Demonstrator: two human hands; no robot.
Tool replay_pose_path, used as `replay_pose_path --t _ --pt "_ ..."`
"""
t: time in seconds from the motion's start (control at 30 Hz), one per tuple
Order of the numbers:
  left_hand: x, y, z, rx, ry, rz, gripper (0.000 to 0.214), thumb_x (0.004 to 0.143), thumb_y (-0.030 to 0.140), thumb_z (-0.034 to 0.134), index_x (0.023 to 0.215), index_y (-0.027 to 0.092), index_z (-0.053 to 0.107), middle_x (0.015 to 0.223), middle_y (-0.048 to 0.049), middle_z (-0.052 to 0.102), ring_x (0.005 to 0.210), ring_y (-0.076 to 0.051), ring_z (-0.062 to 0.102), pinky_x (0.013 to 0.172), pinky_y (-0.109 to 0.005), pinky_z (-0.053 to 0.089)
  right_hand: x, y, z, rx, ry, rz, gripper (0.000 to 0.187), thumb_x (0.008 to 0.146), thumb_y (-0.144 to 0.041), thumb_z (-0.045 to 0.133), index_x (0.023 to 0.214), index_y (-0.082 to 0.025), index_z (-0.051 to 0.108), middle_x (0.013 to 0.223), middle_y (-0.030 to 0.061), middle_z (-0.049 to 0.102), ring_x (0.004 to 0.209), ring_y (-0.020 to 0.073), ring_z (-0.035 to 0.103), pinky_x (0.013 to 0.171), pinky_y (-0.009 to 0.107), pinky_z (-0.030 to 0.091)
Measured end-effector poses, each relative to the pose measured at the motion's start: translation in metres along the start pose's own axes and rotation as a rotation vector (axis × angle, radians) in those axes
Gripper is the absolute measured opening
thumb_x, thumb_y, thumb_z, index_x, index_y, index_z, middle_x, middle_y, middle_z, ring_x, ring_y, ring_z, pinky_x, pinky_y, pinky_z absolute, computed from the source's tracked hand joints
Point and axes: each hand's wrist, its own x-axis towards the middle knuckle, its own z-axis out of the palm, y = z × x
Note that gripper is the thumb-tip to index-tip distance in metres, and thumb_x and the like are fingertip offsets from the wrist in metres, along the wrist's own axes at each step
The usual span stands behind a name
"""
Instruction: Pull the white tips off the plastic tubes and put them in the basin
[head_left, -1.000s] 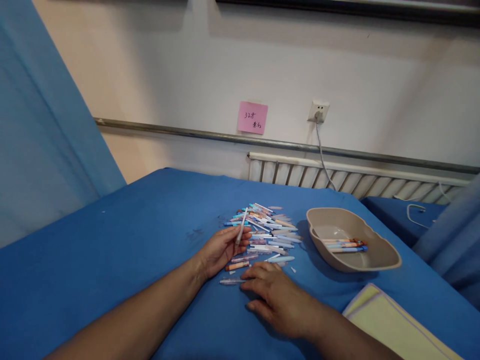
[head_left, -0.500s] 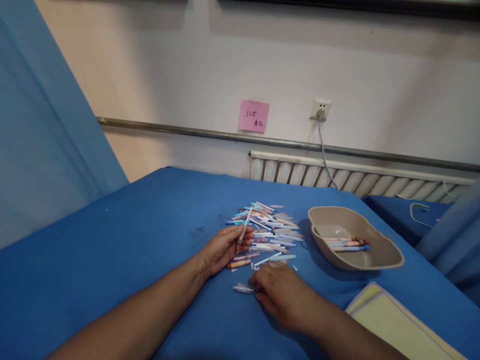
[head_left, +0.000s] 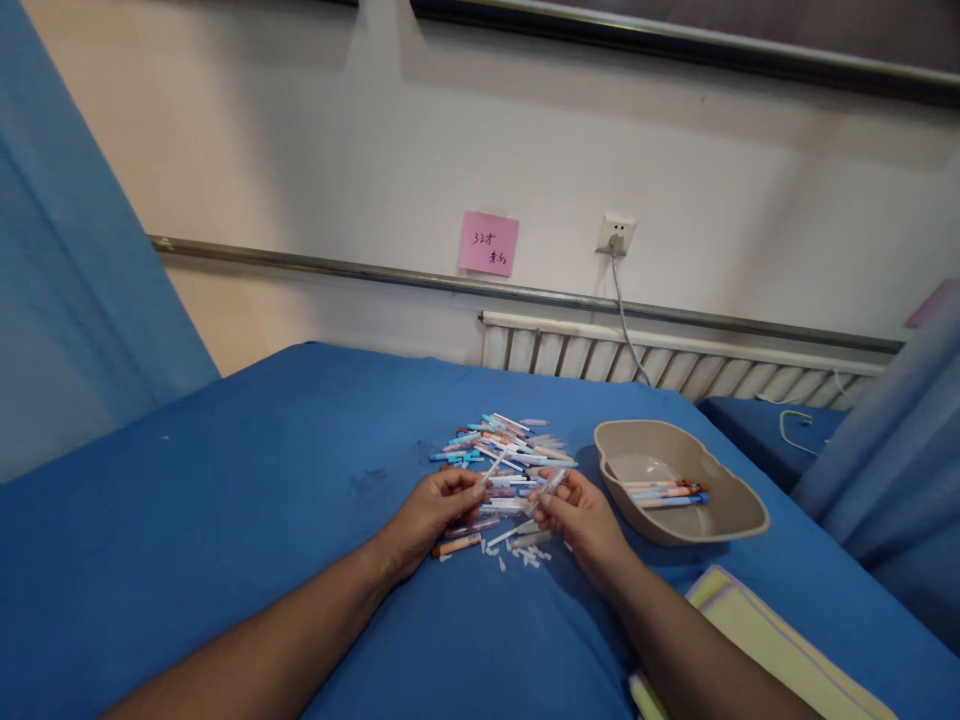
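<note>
Between the thumb and fingers of my left hand [head_left: 442, 505] is a slim white pen refill [head_left: 493, 467], tilted up to the right. My right hand [head_left: 589, 520] pinches a clear plastic pen part [head_left: 553, 482], level with the refill and a short gap from it. Under and beyond both hands lies a loose heap of pen parts [head_left: 499, 432], with white, pale blue, pink and orange pieces. Small white cone-shaped tips [head_left: 531, 556] are scattered at its near edge. An orange pen barrel [head_left: 457, 546] lies just below my left hand.
A beige basin [head_left: 731, 525] at the right holds several orange and blue pens [head_left: 667, 492]. Folded yellow cloth [head_left: 772, 640] lies near my right forearm. The blue-covered table [head_left: 225, 480] runs back to a wall with a radiator [head_left: 547, 350], and curtains hang at both sides.
My right hand has lifted from the table with the clear pen part and come up beside my left hand. The white tips it covered now show. The view has shifted slightly.
</note>
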Motion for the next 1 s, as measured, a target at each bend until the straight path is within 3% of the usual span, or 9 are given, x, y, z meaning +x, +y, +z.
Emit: replay_pose_path --t 0.27,0.5,0.73,1.0 --pt "0.0 -0.002 0.0 0.072 -0.013 0.006 0.033 0.068 0.043 0.072 0.085 0.015 0.063 0.068 0.0023 0.059 0.056 -0.008 0.051 0.054 -0.019 0.039 -0.006 -0.004 0.007 -0.024 -0.055 0.002 0.044 0.059 -0.038 0.077 0.09 -0.018 0.053 0.073 0.0 0.068 0.057 0.011 0.059 0.055 0.022 0.045" --pt "-0.001 -0.003 0.004 0.064 -0.048 0.013 0.033 0.064 0.04 0.076 0.082 0.014 0.064 0.063 0.0032 0.058 0.054 -0.007 0.048 0.053 -0.018 0.037 -0.006 -0.004 0.006 -0.034 -0.028 -0.024 0.039 0.061 -0.042 0.076 0.083 -0.017 0.056 0.074 0.0018 0.069 0.058 0.0129 0.061 0.055 0.023 0.045" --pt "-0.003 -0.005 0.009 0.122 -0.034 0.043 0.036 0.061 0.041 0.077 0.083 0.014 0.068 0.068 -0.0002 0.063 0.059 -0.011 0.052 0.054 -0.02 0.037 -0.006 -0.012 -0.004 0.213 0.086 -0.069 0.026 0.068 -0.036 0.073 0.081 -0.018 0.058 0.088 0.0052 0.069 0.072 0.0154 0.064 0.064 0.026 0.049" --pt "-0.003 -0.007 0.011 0.276 -0.031 0.079 0.035 0.064 0.04 0.073 0.087 0.014 0.069 0.064 0.0014 0.06 0.053 -0.009 0.046 0.048 -0.018 0.031 -0.009 -0.012 0.0 0.173 0.083 -0.083 0.028 0.066 -0.035 0.074 0.081 -0.018 0.058 0.087 0.0052 0.07 0.071 0.0159 0.065 0.064 0.027 0.049"
